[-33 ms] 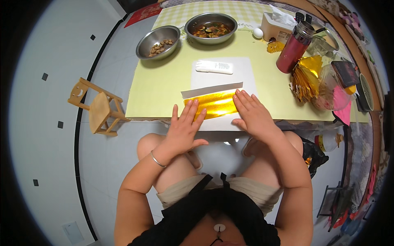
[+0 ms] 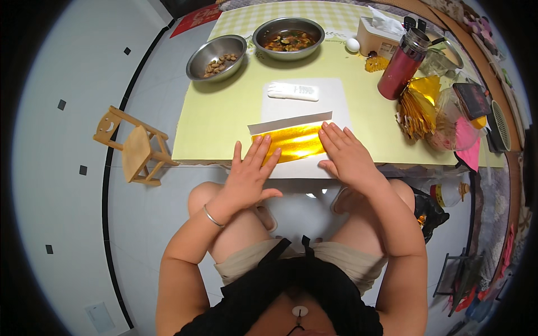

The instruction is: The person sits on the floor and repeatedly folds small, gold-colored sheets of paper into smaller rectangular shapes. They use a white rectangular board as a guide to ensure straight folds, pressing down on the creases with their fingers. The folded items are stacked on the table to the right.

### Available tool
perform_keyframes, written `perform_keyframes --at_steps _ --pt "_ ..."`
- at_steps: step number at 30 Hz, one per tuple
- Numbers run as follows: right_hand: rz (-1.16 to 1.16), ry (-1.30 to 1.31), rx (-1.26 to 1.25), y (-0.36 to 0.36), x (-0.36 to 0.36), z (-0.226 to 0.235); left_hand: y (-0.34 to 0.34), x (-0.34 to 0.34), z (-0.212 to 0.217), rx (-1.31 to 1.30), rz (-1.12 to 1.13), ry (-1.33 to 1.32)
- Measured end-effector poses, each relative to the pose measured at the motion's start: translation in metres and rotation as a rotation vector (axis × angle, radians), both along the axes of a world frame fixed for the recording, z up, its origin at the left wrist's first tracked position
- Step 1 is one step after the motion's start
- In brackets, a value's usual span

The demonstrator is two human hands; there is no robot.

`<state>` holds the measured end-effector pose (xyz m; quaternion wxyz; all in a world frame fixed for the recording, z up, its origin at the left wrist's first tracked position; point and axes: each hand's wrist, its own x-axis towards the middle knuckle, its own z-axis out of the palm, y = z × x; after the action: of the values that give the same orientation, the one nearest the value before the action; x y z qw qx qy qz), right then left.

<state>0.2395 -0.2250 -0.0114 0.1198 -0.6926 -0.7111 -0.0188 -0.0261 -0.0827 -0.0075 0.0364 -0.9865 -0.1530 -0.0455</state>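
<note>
While both hands (image 2: 297, 162) press flat, open, on gold foil sheet (image 2: 294, 141), left bowl (image 2: 216, 57) holds nuts, right bowl (image 2: 288, 37) cooked vegetables.

Tissue box (image 2: 374, 35): beige, boxy, white tissue sticking out top; far right part of bench (image 2: 213, 123), just beside white egg. Red sign or mat (image 2: 193, 17): flat, red with pale markings, on floor beyond bench's far left corner, partly cut off by rim. Dark flat device with screen (image 2: 469, 98): right edge of bench, atop clutter, screen dark. Plastic bottle (image 2: 445, 193): lies below bench on right, yellow label, white body. Small pale rectangular plate (image 2: 100, 316): set in floor, lower left.
</note>
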Motion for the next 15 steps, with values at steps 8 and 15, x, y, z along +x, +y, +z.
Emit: perform_keyframes --at_steps 8,15 --pt "0.005 -0.117 0.192 0.005 -0.013 0.004 0.051 0.013 0.025 0.097 0.048 0.026" --pt "-0.001 -0.016 0.185 0.019 -0.007 0.013 0.004 0.048 0.0 -0.242 -0.134 -0.486"
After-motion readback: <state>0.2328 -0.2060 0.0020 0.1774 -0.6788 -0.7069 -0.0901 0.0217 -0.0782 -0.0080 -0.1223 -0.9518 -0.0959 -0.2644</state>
